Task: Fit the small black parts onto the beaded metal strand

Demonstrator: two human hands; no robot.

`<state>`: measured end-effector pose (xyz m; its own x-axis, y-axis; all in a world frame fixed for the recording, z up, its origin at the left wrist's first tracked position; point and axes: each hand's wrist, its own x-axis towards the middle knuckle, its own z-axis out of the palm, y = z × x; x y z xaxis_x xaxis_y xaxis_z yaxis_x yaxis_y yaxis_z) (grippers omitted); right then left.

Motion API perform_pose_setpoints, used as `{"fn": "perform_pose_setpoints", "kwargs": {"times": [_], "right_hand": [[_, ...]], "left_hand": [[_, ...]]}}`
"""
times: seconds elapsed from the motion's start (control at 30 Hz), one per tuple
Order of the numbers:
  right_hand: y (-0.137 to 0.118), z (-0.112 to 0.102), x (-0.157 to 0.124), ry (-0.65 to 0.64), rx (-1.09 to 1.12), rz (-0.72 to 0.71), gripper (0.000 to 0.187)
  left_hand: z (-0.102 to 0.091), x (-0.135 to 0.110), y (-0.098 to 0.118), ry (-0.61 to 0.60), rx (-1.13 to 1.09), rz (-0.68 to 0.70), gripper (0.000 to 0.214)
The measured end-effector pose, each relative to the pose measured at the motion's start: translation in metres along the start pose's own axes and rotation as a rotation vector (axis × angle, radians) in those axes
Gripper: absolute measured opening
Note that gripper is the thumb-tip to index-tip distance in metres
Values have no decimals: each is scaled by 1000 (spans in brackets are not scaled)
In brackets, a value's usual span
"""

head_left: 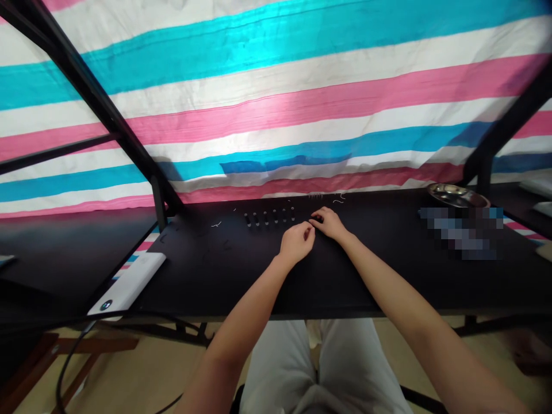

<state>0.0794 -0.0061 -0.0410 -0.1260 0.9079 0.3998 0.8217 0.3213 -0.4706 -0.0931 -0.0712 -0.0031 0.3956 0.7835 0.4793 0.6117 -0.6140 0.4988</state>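
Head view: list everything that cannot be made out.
All in the head view.
Inside the left hand: curled fingers hide it.
Under the right hand: fingers cover the table.
Row of dark parts: too small to identify.
Beside the dish: a pixelated patch.
In the dish: rim hides contents.

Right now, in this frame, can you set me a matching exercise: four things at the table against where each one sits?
Things:
1. metal dish
2. white device
3. row of small dark pegs
4. left hand

Places:
A. at the left edge of the black table
B. fingers curled, close beside the right hand
C. far right, near the back
D. standing in a line, just left of the right hand

Pairs: 1-C, 2-A, 3-D, 4-B.
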Motion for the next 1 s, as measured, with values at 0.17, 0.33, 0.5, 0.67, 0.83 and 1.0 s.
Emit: {"fn": "perform_pose_setpoints", "kwargs": {"times": [0.17,0.33,0.5,0.67,0.83,1.0], "right_hand": [[17,-32,-27,-4,-318,139,38],[22,-40,-44,-129,-423,247,54],[21,-38,-45,-270,-420,342,63],[17,-39,-46,-288,-414,353,66],[15,-39,-47,-293,-414,360,65],[15,-39,-47,-284,-409,353,65]], "left_hand": [[7,-1,-5,-247,114,21,45],[13,-7,-5,-414,289,-55,58],[15,-7,-4,-433,358,-77,62],[16,-7,-3,-435,354,-81,61],[16,-6,-3,-439,353,-85,62],[15,-7,0,-444,362,-88,63]]}}
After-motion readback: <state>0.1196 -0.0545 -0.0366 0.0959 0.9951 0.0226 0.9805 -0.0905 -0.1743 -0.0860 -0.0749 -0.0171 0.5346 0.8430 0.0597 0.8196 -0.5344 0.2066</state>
